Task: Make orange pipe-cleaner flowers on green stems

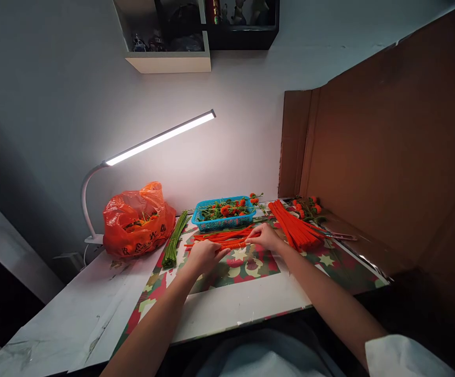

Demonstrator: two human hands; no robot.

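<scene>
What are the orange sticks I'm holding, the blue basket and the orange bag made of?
The orange sticks: likely fuzzy chenille over wire, matte; thin, straight, soft-edged. The blue basket: probably rigid plastic, slightly glossy, with lattice walls. The orange bag: thin plastic film, shiny, crinkled and translucent.

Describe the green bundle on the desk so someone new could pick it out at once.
Find the white lamp arching over the desk's left side, with an orange bag beneath it. Just right of that bag, left of the blue basket, lies the green bundle. It is the only all-green bunch of straight stems; the orange-red stems nearby differ in colour.
</scene>
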